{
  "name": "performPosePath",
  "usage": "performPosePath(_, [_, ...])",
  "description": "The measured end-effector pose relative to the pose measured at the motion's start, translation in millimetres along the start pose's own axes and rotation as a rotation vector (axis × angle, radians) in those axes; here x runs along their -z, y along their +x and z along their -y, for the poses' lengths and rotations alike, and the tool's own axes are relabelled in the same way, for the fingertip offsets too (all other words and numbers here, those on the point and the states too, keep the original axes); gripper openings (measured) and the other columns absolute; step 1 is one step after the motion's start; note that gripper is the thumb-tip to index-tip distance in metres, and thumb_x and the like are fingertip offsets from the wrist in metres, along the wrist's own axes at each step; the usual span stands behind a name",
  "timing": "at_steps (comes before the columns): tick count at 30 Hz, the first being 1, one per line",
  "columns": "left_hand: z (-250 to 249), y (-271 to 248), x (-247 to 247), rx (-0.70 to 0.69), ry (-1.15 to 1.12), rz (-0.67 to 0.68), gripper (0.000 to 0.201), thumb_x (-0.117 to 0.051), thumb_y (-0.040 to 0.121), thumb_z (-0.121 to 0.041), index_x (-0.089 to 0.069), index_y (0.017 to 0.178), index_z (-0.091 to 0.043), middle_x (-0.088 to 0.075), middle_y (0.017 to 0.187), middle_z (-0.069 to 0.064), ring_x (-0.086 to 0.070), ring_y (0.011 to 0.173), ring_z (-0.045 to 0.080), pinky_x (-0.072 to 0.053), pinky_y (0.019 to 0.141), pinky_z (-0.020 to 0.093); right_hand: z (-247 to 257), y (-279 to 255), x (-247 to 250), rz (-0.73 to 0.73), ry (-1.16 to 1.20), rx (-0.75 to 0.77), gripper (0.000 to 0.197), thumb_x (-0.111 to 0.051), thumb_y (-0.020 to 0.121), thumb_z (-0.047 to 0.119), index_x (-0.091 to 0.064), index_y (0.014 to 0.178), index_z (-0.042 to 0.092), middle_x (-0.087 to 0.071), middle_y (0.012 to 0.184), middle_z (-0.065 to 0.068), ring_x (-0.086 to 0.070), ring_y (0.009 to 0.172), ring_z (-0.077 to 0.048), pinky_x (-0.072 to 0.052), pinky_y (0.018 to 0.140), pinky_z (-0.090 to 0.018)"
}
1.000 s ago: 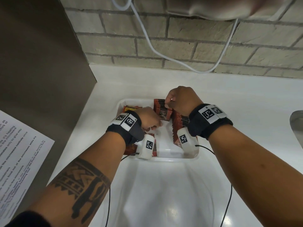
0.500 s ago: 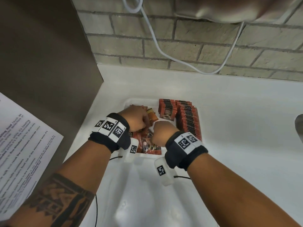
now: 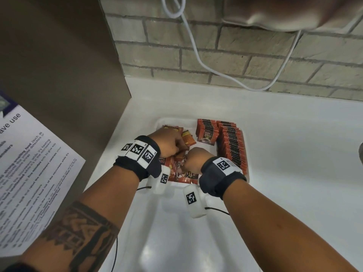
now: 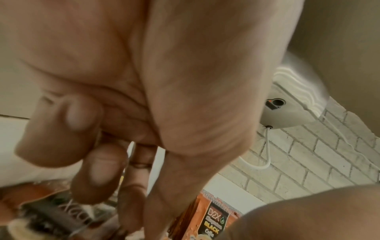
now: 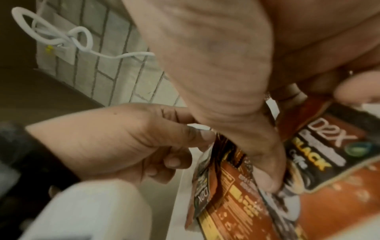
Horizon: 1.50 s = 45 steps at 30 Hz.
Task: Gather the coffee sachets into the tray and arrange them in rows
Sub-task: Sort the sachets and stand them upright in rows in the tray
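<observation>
A white tray (image 3: 164,122) sits on the white counter. Inside it, orange-brown coffee sachets stand on edge in a long row (image 3: 232,148) on the right, with a short row (image 3: 207,132) beside it. Loose sachets (image 3: 181,176) lie in a heap in the tray's near left part. My left hand (image 3: 172,143) is curled over that heap, and its thumb (image 5: 197,134) and fingers pinch a few upright sachets (image 5: 203,178). My right hand (image 3: 195,160) is just beside it, thumb (image 5: 267,178) pressed down on a loose sachet (image 5: 329,154) with the fingers curled behind.
A brown panel (image 3: 59,75) with a printed notice (image 3: 29,173) stands close on the left. A brick wall (image 3: 255,61) runs behind, with a white cable (image 3: 196,52) hanging from an appliance (image 3: 294,12) overhead. Bare white counter (image 3: 294,154) stretches right of the tray.
My right hand has left the short row at the back and come down to the loose heap beside my left hand. The left hand has stayed over the heap.
</observation>
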<state>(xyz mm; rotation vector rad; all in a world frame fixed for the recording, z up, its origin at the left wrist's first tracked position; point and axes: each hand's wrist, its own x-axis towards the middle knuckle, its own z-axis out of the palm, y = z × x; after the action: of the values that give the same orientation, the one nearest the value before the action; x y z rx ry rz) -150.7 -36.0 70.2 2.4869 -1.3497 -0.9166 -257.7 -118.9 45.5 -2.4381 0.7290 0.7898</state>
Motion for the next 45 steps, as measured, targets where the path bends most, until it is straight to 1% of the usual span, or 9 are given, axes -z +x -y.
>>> performPosePath(4, [1,2,-3,-0.022,-0.002,0.006,0.038,-0.058,0.097,-0.008,-0.070,0.125,-0.030,-0.068,0.116,-0.004,-0.060,0.099,0.015,-0.044,0.083,0.022,-8,1,4,-0.013,0.044,-0.006,0.039,-0.061,0.096,0.035,-0.063,0.122,0.006,-0.056,0.086,-0.004,-0.052,0.084,-0.021,-0.042,0.072,-0.029])
performPosePath(9, [1,5,-7,-0.004,0.000,0.010,0.038,-0.074,0.088,-0.016,-0.071,0.123,-0.027,-0.067,0.116,-0.006,-0.062,0.106,0.018,-0.051,0.094,0.030,-15,-9,12,-0.050,0.349,-0.017,0.035,-0.061,0.092,0.018,-0.063,0.125,0.005,-0.056,0.098,-0.003,-0.049,0.073,-0.012,-0.039,0.056,-0.019])
performPosePath(14, [2,5,-12,0.004,0.017,-0.001,0.040,-0.078,0.083,-0.012,-0.070,0.121,-0.024,-0.065,0.107,-0.006,-0.060,0.097,0.015,-0.045,0.080,0.025,-12,-20,29,-0.011,0.210,-0.071,0.032,-0.057,0.098,0.028,-0.065,0.113,0.002,-0.062,0.093,-0.009,-0.062,0.081,-0.021,-0.054,0.073,-0.028])
performPosePath(16, [1,4,-12,0.011,0.037,-0.003,0.041,-0.078,0.083,-0.011,-0.069,0.122,-0.022,-0.062,0.104,-0.007,-0.055,0.093,0.013,-0.042,0.079,0.024,-13,-24,35,-0.017,0.177,-0.065,0.028,-0.055,0.099,0.026,-0.065,0.113,0.004,-0.057,0.082,-0.005,-0.055,0.067,-0.017,-0.048,0.058,-0.023])
performPosePath(24, [3,1,-9,0.004,0.000,-0.063,0.021,-0.061,0.096,-0.019,-0.074,0.112,-0.018,-0.070,0.115,-0.001,-0.063,0.107,0.020,-0.050,0.092,0.031,-29,-35,54,-0.169,0.253,-0.054,0.031,-0.060,0.095,0.025,-0.070,0.105,-0.002,-0.060,0.086,-0.010,-0.055,0.076,-0.023,-0.044,0.064,-0.028])
performPosePath(30, [-2,-9,2,0.081,-0.737,-0.107,0.058,-0.047,0.097,-0.063,-0.072,0.099,-0.010,-0.075,0.084,0.014,-0.060,0.064,0.022,-0.043,0.054,0.026,-33,-32,56,-0.290,0.681,0.055,0.034,-0.067,0.093,0.038,-0.070,0.097,0.004,-0.074,0.091,-0.014,-0.064,0.072,-0.022,-0.053,0.064,-0.032])
performPosePath(37, [2,-8,9,0.001,-1.009,-0.223,0.019,-0.067,0.095,-0.026,-0.071,0.108,-0.012,-0.072,0.088,0.009,-0.062,0.060,0.016,-0.045,0.045,0.019,-19,-27,44,-0.262,1.255,0.050,0.037,-0.064,0.094,0.046,-0.068,0.108,0.012,-0.073,0.103,-0.008,-0.071,0.092,-0.021,-0.057,0.064,-0.028])
performPosePath(43, [27,2,17,0.138,-0.684,-0.354,0.028,-0.065,0.095,-0.037,-0.072,0.101,-0.011,-0.074,0.089,0.008,-0.066,0.070,0.021,-0.045,0.058,0.025,-15,-15,19,-0.221,0.759,-0.044,0.033,-0.050,0.100,0.019,-0.062,0.121,-0.004,-0.068,0.100,-0.017,-0.064,0.084,-0.025,-0.057,0.082,-0.040])
performPosePath(45, [29,2,18,0.156,-0.585,-0.370,0.031,-0.064,0.096,-0.036,-0.071,0.093,-0.006,-0.072,0.086,0.008,-0.062,0.072,0.021,-0.044,0.063,0.027,-5,-12,20,-0.211,0.487,-0.044,0.023,-0.043,0.102,0.014,-0.062,0.111,0.004,-0.061,0.084,-0.009,-0.060,0.072,-0.022,-0.052,0.067,-0.033])
